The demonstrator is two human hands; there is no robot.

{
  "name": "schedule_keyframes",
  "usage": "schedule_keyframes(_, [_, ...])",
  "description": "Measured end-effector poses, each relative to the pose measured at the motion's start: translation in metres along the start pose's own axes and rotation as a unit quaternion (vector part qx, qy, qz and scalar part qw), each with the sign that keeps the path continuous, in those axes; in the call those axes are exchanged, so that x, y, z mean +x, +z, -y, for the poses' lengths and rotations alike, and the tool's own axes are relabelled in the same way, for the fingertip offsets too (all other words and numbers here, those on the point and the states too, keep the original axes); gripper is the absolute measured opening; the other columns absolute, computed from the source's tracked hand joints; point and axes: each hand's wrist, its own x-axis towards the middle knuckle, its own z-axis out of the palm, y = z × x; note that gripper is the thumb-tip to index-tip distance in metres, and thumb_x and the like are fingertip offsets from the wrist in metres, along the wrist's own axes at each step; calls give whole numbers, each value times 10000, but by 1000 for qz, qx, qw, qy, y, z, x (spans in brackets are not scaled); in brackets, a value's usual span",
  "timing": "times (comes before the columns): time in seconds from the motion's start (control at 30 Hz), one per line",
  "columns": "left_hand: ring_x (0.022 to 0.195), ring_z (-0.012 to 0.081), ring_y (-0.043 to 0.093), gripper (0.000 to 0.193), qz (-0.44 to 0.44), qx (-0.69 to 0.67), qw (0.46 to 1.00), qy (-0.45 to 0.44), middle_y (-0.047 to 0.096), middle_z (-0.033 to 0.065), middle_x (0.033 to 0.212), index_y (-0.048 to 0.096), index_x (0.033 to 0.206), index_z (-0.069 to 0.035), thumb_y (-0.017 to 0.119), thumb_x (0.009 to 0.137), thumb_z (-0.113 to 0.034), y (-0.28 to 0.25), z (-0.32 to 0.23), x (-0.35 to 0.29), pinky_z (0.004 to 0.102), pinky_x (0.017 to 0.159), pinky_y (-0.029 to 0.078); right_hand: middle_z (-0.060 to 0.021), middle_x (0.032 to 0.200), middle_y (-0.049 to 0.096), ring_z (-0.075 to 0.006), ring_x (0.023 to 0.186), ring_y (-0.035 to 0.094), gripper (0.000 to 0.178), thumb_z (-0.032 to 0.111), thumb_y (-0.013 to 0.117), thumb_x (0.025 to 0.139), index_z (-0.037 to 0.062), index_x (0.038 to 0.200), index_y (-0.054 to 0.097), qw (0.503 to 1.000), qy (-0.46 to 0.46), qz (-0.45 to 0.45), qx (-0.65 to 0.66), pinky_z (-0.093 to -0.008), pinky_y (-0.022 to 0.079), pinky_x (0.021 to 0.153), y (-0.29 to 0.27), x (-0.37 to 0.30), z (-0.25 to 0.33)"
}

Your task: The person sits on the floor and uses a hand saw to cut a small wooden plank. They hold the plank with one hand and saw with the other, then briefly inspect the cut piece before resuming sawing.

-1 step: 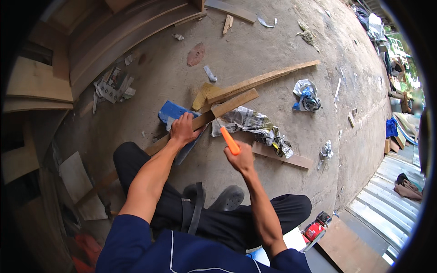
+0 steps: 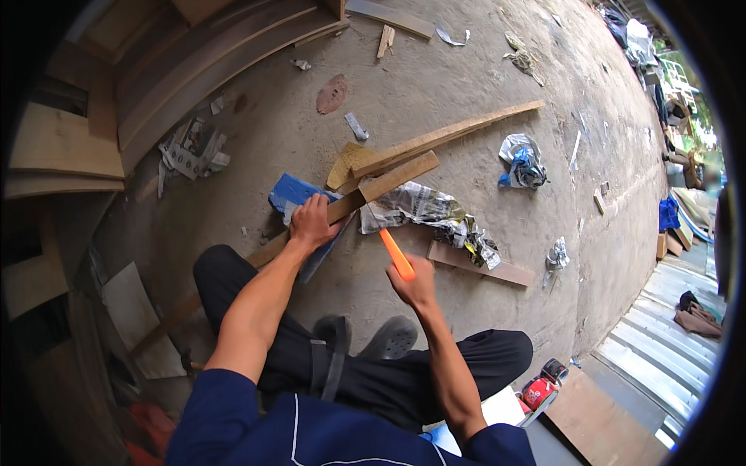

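My left hand (image 2: pixel 312 225) is closed over a long wooden strip (image 2: pixel 400 177), pressing it down on a blue-painted block (image 2: pixel 294 190). The strip runs from beside my left leg out to the upper right, with a dark line across it just past my fingers. In my right hand (image 2: pixel 414 281) is the orange handle of a handsaw (image 2: pixel 397 255). Its thin blade shows almost edge-on and reaches the strip at that line. Crumpled newspaper (image 2: pixel 423 203) lies right of the blade. Beyond the strip are a longer wooden batten (image 2: pixel 458 133) and a yellowish wood piece (image 2: pixel 347 165).
A flat board (image 2: pixel 482 264) lies on the concrete to the right of my right hand. Crumpled foil-like wrapping (image 2: pixel 524 161) and paper scraps are scattered about. Wooden furniture (image 2: pixel 225 62) stands at the far left. At the lower right are a red tool (image 2: pixel 536 394) and corrugated metal sheeting (image 2: pixel 660 326).
My right hand and the saw have drawn back slightly toward me, away from the strip. The left hand and the strip stay in place.
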Motion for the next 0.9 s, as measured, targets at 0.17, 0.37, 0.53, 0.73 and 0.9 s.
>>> schedule_keyframes(0.17, [872,317,600,509,14,27,999,-17,558,115,916,532,939,-53,737,755,-481,-4,8,-7,433,727,484,-197,589,550,-377,550,582,239,213,665,738,-10,692,591,998,18,15,57,-414,452,540,-20,-53,-11])
schedule_keyframes(0.37, [883,325,596,498,-12,12,1000,12,555,117,924,535,946,-50,739,758,-464,1,2,1,437,725,480,-200,603,568,-375,540,577,223,207,659,737,-3,691,599,1000,-4,-9,15,-410,455,544,6,15,-6])
schedule_keyframes(0.53, [894,329,597,500,4,19,1000,-19,558,120,929,539,951,-47,738,760,-464,-6,10,-8,437,740,485,-180,611,591,-356,570,607,178,188,668,739,11,746,648,998,30,17,56,-379,476,561,-31,-61,-1])
schedule_keyframes(0.73, [896,325,603,503,-3,-4,1000,1,566,126,937,542,961,-43,748,755,-454,0,1,3,435,745,488,-180,601,581,-364,541,580,202,199,667,737,5,713,618,1000,-7,4,13,-401,464,551,-4,11,-15])
schedule_keyframes(0.9, [889,320,608,496,12,0,1000,-14,564,135,924,542,955,-37,744,770,-450,-8,13,-5,434,735,490,-187,586,559,-372,544,572,232,216,668,737,-3,696,605,998,4,15,64,-405,453,550,-34,-40,4])
